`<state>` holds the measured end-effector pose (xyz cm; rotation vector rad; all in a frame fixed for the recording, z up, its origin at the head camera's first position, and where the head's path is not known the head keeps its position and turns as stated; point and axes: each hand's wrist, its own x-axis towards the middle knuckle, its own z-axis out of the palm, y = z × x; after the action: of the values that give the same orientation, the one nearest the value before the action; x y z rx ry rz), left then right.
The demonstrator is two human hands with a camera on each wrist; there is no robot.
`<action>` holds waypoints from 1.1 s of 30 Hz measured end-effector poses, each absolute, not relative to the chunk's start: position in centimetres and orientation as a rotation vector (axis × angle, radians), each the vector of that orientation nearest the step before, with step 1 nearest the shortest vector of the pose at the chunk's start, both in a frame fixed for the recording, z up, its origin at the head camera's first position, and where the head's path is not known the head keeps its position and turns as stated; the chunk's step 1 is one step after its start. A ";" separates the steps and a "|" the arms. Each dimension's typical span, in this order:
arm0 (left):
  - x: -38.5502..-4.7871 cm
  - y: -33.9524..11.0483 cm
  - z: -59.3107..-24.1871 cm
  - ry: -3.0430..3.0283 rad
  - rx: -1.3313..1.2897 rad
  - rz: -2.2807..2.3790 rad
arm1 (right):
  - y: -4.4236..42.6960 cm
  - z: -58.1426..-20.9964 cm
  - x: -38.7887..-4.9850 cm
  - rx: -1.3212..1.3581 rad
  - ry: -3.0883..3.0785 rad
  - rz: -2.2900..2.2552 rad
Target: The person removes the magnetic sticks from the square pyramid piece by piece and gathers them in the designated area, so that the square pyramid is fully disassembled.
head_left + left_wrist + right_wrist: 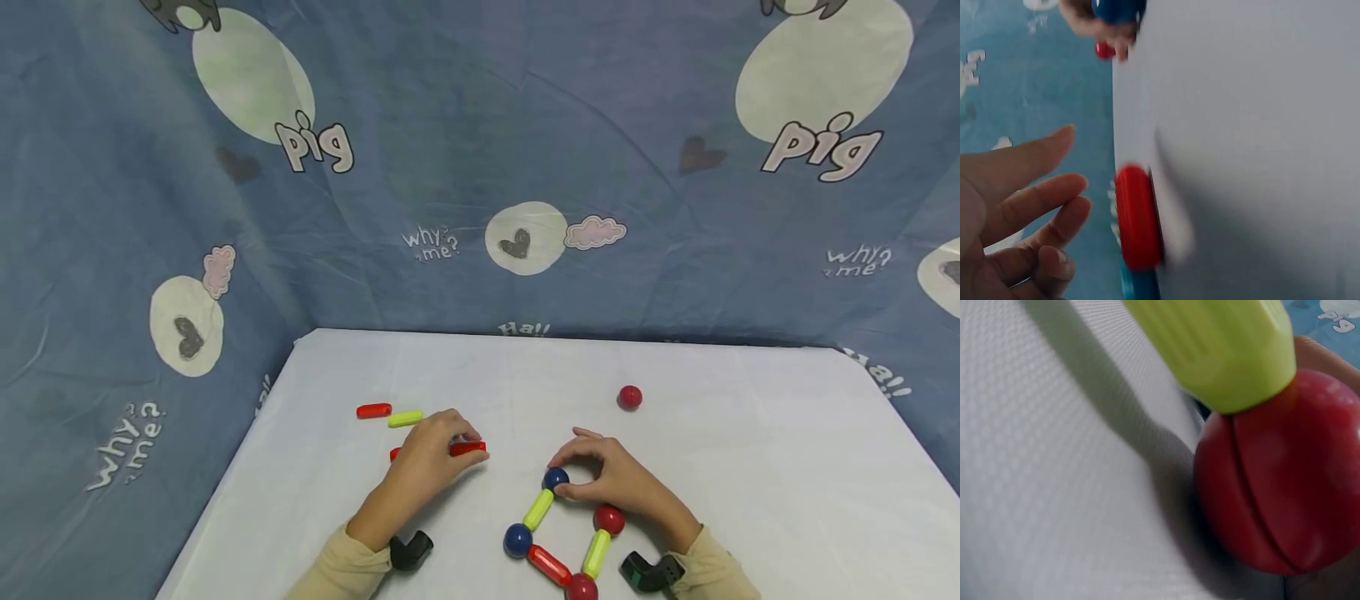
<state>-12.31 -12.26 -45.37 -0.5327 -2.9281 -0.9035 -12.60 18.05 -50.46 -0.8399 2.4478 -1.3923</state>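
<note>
My left hand (431, 454) is around a red rod (469, 448); in the left wrist view its thumb and fingers are apart, beside the red rod (1139, 219) without gripping it. My right hand (626, 479) pinches a blue ball (556, 477) between thumb and fingers. That ball joins a yellow-green rod (537, 510), which meets another blue ball (517, 541). From there a red rod (550, 566) leads to a red ball (582, 587), then a yellow-green rod (597, 554) and a red ball (609, 519), large in the right wrist view (1279, 475).
A loose red ball (630, 397) lies at the back right of the white table (750, 417). Behind the left hand lie a red rod (373, 411) and a yellow-green rod (405, 418). Another red piece (394, 454) shows beside that hand. A blue patterned cloth (450, 167) hangs behind.
</note>
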 end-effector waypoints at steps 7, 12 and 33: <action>-9.9 -9.1 -45.0 -3.154 -0.703 -0.801 | 18.1 -50.7 -12.6 -0.865 2.468 -1.386; -8.6 -7.7 -45.4 -3.294 -0.709 -0.737 | 18.1 -50.6 -12.6 -0.843 2.465 -1.381; -10.2 -10.1 -44.2 -3.294 -0.657 -1.109 | 17.8 -50.4 -12.4 -0.855 2.509 -1.386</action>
<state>-10.24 -10.15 -44.22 -0.6569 -3.2936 -1.1091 -12.43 17.81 -50.39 -0.8552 2.5089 -1.3864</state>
